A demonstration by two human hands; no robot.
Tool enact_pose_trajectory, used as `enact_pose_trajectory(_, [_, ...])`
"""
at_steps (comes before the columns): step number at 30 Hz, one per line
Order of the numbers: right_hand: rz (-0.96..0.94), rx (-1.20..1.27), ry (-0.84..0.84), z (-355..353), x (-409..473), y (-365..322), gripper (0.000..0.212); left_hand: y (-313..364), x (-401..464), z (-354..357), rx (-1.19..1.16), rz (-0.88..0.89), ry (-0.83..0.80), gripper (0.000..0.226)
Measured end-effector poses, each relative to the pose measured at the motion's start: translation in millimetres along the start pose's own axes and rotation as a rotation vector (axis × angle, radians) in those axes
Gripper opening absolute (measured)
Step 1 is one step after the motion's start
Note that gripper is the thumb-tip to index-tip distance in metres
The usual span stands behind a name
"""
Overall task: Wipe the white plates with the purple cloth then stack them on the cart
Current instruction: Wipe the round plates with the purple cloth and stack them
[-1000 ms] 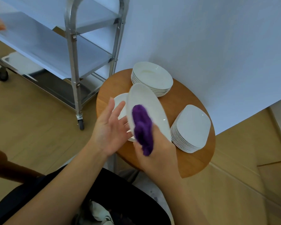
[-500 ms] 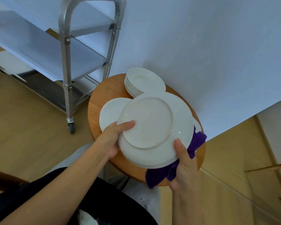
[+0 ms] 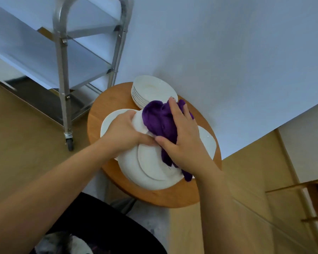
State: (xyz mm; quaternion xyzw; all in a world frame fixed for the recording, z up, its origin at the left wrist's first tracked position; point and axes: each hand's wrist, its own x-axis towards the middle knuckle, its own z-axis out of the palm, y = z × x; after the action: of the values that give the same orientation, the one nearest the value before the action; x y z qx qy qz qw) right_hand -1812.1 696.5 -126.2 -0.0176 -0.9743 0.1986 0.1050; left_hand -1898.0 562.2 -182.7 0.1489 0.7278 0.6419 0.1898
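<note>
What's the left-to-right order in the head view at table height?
cart caster → left hand → purple cloth → right hand → square plate stack's edge

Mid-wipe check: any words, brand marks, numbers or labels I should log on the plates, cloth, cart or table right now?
No readable text in the head view.
Plate in hand: underside plain white, no maker's mark visible.
Purple cloth: no tag or print shows.
Plate stack: plain.
Cart: bare metal, no label seen.
Round table: plain wood.
</note>
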Motion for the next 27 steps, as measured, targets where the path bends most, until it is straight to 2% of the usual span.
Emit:
enact_pose_trajectory(4, [-0.120, -0.143, -0.162, -9, 11, 13, 0.097, 0, -1, -7, 0.131, 0.037, -0.083, 0.059])
enact_pose_trajectory(7, [-0.059, -0.062, -0.158, -15, 11, 24, 0.103, 4, -4, -7, 0.208, 0.106, -0.113, 0.058])
enact_pose_trajectory(13, [0.215, 0.324, 0.090, -13, -8, 40, 0.098, 2, -5, -11, 0.152, 0.119, -0.046, 0.071])
enact_pose_trajectory(17, [0.321, 0.539, 0.204, -6, -25, 46, 0.093, 2, -9, -13, -0.044, 0.094, 0.049, 0.066])
enact_pose_trajectory(22, [0.428, 0.722, 0.589, 19, -39, 35, 0.080, 4, -13, 3, -0.395, 0.031, 0.171, 0.072])
enact_pose_trajectory(25, [0.615, 1.092, 0.750, 49, -38, 20, 0.092, 4, -11, 25, -0.517, -0.047, 0.289, 0.068])
enact_pose_trajectory(27, [0.708, 1.224, 0.866, 60, -36, 13, 0.091, 7, -14, 40, -0.499, -0.062, 0.369, 0.063])
